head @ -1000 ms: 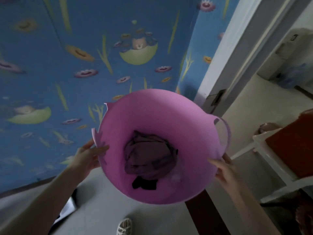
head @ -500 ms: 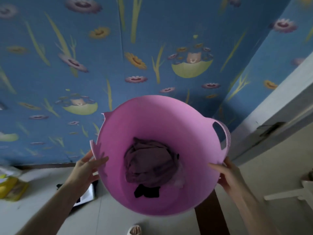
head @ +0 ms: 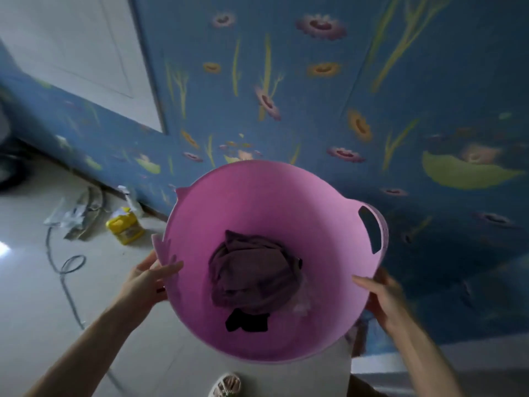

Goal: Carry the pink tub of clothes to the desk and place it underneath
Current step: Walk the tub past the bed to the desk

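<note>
Pink tub [head: 257, 207], gripped by both hands, holds purple clothes [head: 252, 276].

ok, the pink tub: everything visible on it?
The pink tub is round, of matte, flexible-looking plastic. An oval cut-out handle shows at its right rim; the left rim looks torn and jagged. It is held off the floor, mouth toward the camera. The left hand and right hand grip opposite rims. Inside lie bunched purple clothes and something black.
</note>
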